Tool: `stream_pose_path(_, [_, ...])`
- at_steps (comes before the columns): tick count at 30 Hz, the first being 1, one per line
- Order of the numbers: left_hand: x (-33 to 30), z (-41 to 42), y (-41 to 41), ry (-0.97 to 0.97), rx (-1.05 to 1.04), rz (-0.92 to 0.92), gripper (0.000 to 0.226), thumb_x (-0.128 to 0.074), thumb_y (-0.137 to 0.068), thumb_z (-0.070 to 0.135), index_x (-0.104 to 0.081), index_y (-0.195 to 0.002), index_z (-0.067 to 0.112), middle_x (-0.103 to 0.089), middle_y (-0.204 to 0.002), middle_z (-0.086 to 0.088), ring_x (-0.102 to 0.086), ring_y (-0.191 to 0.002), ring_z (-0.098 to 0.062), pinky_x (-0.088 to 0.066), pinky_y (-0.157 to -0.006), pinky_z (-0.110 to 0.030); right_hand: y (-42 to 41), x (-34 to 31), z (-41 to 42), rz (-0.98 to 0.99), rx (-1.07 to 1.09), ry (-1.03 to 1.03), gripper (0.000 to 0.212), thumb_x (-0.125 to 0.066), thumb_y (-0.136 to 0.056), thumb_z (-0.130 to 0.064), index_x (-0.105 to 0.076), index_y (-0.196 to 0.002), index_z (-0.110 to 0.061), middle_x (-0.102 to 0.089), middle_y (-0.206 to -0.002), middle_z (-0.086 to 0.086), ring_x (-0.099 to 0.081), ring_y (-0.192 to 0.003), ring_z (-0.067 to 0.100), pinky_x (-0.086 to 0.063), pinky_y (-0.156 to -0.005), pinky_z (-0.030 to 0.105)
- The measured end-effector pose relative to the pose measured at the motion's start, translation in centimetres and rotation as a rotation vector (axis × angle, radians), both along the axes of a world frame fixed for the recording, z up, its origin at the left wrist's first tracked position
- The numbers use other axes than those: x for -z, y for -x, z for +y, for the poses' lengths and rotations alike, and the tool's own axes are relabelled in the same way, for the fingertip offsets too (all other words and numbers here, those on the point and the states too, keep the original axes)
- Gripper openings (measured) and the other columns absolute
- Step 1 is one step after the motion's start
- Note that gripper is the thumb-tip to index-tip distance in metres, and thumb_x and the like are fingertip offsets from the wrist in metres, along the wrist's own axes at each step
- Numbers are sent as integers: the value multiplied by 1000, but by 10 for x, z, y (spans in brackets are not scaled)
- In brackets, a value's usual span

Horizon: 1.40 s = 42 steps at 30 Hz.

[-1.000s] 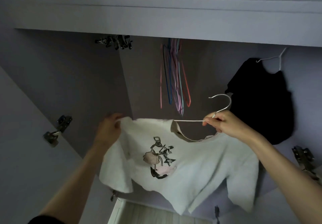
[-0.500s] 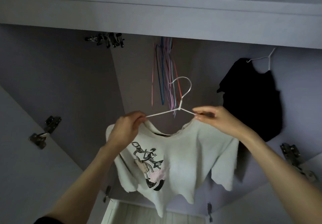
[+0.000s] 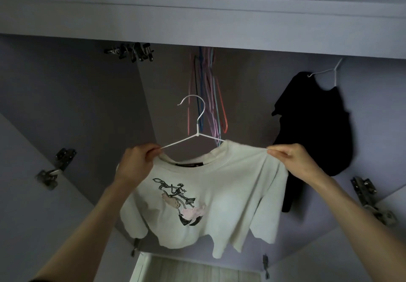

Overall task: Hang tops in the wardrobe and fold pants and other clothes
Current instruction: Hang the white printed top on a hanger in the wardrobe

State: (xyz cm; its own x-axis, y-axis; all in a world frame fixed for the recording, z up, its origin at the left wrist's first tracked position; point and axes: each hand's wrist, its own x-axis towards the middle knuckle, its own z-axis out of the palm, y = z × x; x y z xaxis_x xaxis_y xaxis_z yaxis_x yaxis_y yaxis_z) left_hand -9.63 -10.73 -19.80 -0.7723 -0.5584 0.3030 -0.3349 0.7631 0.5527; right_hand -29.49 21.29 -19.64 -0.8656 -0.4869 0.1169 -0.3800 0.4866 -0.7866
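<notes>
Wardrobe [image 3: 87, 97], doors open, holds a black top [image 3: 312, 128] on a white hanger at right, a bunch of coloured hangers [image 3: 208, 92] at centre, and metal clips [image 3: 131, 52] upper left; the rail is hidden behind the top panel. In front, a white tee [image 3: 219, 194] sits half on a hanger [image 3: 195, 125]. Left hand [image 3: 136, 163] pinches hanger arm and collar; right hand [image 3: 294, 161] pinches the tee's shoulder.

Left hand [image 3: 136, 163] pinches white hanger [image 3: 198, 128] arm at collar of white T-shirt [image 3: 211, 196]; right hand [image 3: 294, 161] pinches shirt's shoulder. Hook upright, unhung. Behind: coloured hangers [image 3: 208, 90], black top [image 3: 312, 123] hanging.
</notes>
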Motion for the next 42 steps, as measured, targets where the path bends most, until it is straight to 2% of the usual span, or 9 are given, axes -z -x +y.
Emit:
stream_pose_path(4, [-2, 0, -3, 15, -9, 37, 14, -60, -90, 12, -73, -93, 8, -73, -89, -11, -67, -86, -32, -37, -70, -23, 2, -3, -2, 251, 270, -27, 21, -61, -90, -14, -70, -105, -2, -70, -104, 13, -64, -99, 27, -47, -81, 20])
stream_pose_path(8, [-7, 9, -3, -66, -26, 124, 13, -62, -89, 9, -73, -92, 6, -72, -89, -9, -62, -81, -21, -32, -63, -5, 0, -7, -8, 163, 118, -526, 22, -52, -91, -13, -65, -105, -2, -65, -113, 17, -59, -106, 36, -48, -88, 43])
stream_pose_path(12, [-8, 30, 0, -24, 89, 114, 9, -66, -85, 6, -75, -85, 5, -71, -86, -10, -51, -76, -12, -24, -66, 9, -34, -30, -46, 180, -242, -270, 35, -64, -88, -22, -62, -122, -14, -61, -122, -1, -54, -117, 14, -38, -102, 26])
stream_pose_path(14, [-7, 39, 5, -11, 189, 82, 8, -67, -84, 4, -74, -83, 4, -72, -84, -11, -58, -79, -19, -28, -69, 1, -57, -36, -71, 35, -362, -142, 11, -65, -88, -18, -67, -99, -16, -66, -94, -7, -61, -89, 8, -44, -84, 21])
stream_pose_path(16, [-6, 45, 9, -15, 259, 64, 8, -67, -83, 3, -74, -82, 4, -72, -84, -9, -61, -81, -21, -28, -71, 0, -65, -39, -79, -157, -363, -9, 21, -58, -91, -9, -61, -72, -17, -59, -65, -4, -53, -56, 7, -44, -60, 20])
stream_pose_path(19, [-3, 52, 13, -42, 354, 7, 7, -67, -84, 7, -74, -85, 5, -72, -89, -5, -60, -82, -11, -28, -71, 5, -62, -38, -61, -332, -368, -57, 22, -52, -95, -9, -60, -74, -12, -49, -55, -3, -38, -40, 4, -32, -41, 15])
stream_pose_path(25, [19, 68, 17, 103, 546, -202, 28, -58, -92, 24, -64, -119, 17, -58, -118, 0, -57, -110, -19, -44, -94, -30, -59, -7, -34, -569, -340, -152, 16, -57, -93, -11, -63, -78, -9, -57, -61, 0, -44, -41, 2, -33, -42, 15])
stream_pose_path(32, [-25, 92, 34, 513, 622, 145, 37, -58, -72, -9, -68, -105, 4, -65, -102, -14, -62, -88, -34, -53, -70, -42, -42, 9, -3, -873, 2, -19, 23, -55, -88, 6, -52, -68, -5, -53, -59, 7, -42, -46, 7, -26, -39, 15])
stream_pose_path(42, [-106, 153, 79, 851, 580, 401, 62, -65, -66, -6, -56, -126, 5, -47, -138, -20, -31, -129, -36, -32, -101, -50, -12, -23, 23, -1123, 185, 573, 33, -34, -90, 17, -63, -87, 3, -65, -70, 8, -59, -55, 8, -43, -42, 11])
